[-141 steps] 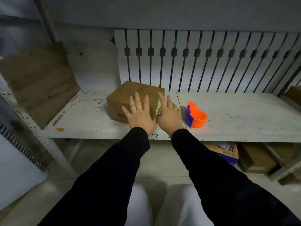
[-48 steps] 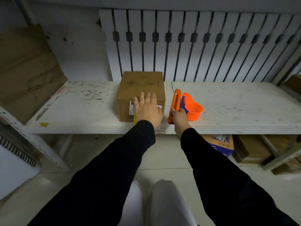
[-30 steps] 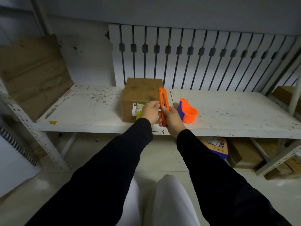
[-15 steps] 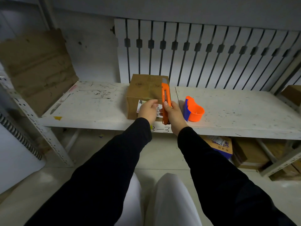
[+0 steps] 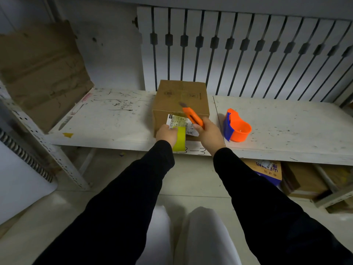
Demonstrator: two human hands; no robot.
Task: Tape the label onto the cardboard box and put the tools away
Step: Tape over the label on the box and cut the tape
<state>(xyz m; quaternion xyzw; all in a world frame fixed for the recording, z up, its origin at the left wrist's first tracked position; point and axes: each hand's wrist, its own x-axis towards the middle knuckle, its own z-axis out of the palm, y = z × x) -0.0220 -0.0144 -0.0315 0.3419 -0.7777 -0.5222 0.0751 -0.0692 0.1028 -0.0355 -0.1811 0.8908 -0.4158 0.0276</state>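
A brown cardboard box [image 5: 181, 96] stands on the white shelf [image 5: 114, 119]. A white printed label [image 5: 178, 121] lies on its front face. My left hand [image 5: 166, 134] pinches a strip of yellow tape [image 5: 179, 137] that hangs down from the label past the shelf edge. My right hand [image 5: 209, 133] grips an orange utility knife [image 5: 192, 116], its blade out and pointing up-left over the box's front top edge. An orange and blue tape dispenser [image 5: 236, 126] sits on the shelf right of the box.
A white slatted panel [image 5: 248, 54] backs the shelf. Flattened cardboard [image 5: 42, 69] leans at the far left. Boxes [image 5: 267, 169] are stored under the shelf at right. A perforated metal upright [image 5: 38, 142] slants down on the left. My legs are below.
My right hand picked the knife up from beside the dispenser and brought it to the box front, then tilted it left. My left hand shifted from pressing the label to holding the yellow tape.
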